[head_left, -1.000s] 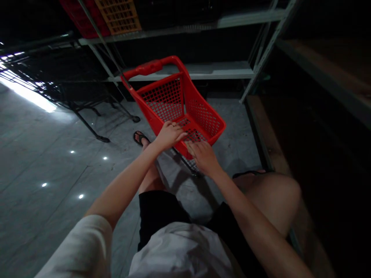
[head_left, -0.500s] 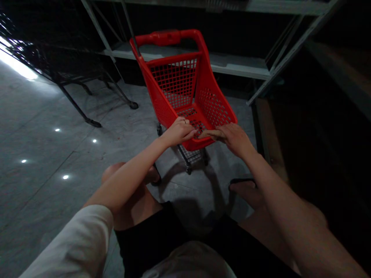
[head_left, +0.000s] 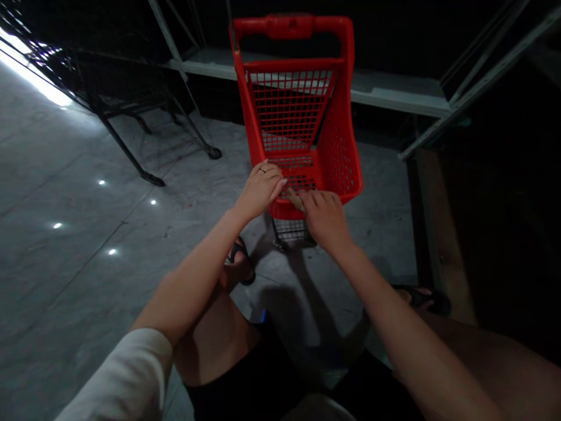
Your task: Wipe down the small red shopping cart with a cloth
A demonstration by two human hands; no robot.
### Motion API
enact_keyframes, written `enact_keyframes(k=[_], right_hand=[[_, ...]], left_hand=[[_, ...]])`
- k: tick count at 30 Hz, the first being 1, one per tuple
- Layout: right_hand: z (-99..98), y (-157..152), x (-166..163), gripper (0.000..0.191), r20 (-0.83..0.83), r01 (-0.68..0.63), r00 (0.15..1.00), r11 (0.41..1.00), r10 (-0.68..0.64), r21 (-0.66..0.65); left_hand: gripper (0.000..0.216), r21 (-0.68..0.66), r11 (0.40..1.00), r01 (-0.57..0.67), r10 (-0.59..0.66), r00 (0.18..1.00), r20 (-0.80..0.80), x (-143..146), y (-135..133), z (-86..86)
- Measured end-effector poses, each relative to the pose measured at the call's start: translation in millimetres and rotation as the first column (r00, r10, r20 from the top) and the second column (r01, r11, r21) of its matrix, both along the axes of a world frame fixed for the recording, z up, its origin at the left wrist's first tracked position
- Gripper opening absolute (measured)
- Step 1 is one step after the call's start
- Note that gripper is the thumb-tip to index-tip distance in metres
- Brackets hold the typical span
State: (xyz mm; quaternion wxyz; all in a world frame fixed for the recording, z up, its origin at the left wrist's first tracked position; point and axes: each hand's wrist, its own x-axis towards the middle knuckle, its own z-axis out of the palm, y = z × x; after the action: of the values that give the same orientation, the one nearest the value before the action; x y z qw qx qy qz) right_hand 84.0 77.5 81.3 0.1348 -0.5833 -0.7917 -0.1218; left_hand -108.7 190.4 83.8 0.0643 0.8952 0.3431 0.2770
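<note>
A small red plastic shopping cart (head_left: 307, 111) stands on the floor in front of me, its handle (head_left: 291, 26) on the far side. My left hand (head_left: 259, 190), a ring on one finger, lies curled over the near rim of the basket. My right hand (head_left: 326, 219) rests on the same rim just to the right, fingers pressed down on a small tan thing (head_left: 295, 199) that I cannot make out. The two hands almost touch. I am crouched low, knees bent, with my sandalled feet (head_left: 240, 257) on either side of the cart.
A metal shelf rack (head_left: 385, 93) runs behind the cart. A dark wire rack on black legs (head_left: 131, 158) stands at the left. A wooden ledge (head_left: 438, 234) lines the right side. The grey tiled floor (head_left: 65, 280) shines with light spots.
The cart has swung round so its handle points straight away from me. My right hand has slid left along the rim toward my left hand.
</note>
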Motion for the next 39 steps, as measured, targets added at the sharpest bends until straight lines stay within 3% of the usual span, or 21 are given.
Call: enact_keyframes(k=[4,8,12,19,22,27,33,36,39], right_hand=[[6.6,15,-53,0.042,-0.01,-0.006,1.0,1.0,0.006,-0.028],[9.5,21,-53,0.044,0.038,-0.067,0.997,0.997,0.068,-0.042],[10.3,20,-12,0.043,0.116,-0.123,0.986,0.992,0.123,-0.01],[10.5,12,95,0.043,0.143,-0.153,0.978,0.988,0.149,0.016],[8.9,9,111,0.04,0.091,-0.133,0.987,0.991,0.131,0.007],[3.9,1,73,0.035,0.039,0.032,0.999,0.999,-0.033,0.02],[12.4,-16,-8,0.03,0.087,0.037,0.995,0.998,-0.042,0.055],[16.4,-24,-48,0.03,0.052,0.032,0.998,0.999,-0.033,0.03],[16.7,-28,-74,0.032,0.054,-0.061,0.997,0.998,0.06,0.01]], left_hand=[[0.042,0.014,0.997,-0.082,0.082,0.996,-0.017,-14,3,-1.5],[0.048,0.064,0.991,-0.118,0.124,0.987,-0.1,-28,3,4.8],[0.048,0.09,0.996,-0.019,0.035,0.983,-0.182,-35,3,13.1],[0.042,0.069,0.99,0.122,-0.108,0.976,-0.188,-25,-4,16.4],[0.042,0.065,0.987,0.146,-0.134,0.978,-0.162,-17,-6,13.8],[0.041,0.015,0.996,0.091,-0.089,0.991,-0.098,-26,0,7.4],[0.039,0.035,0.997,-0.065,0.069,0.989,-0.13,-68,6,11.1],[0.038,0.104,0.976,-0.192,0.208,0.963,-0.173,-68,-10,9.7],[0.047,0.085,0.97,-0.228,0.241,0.949,-0.205,-59,-32,4.5]])
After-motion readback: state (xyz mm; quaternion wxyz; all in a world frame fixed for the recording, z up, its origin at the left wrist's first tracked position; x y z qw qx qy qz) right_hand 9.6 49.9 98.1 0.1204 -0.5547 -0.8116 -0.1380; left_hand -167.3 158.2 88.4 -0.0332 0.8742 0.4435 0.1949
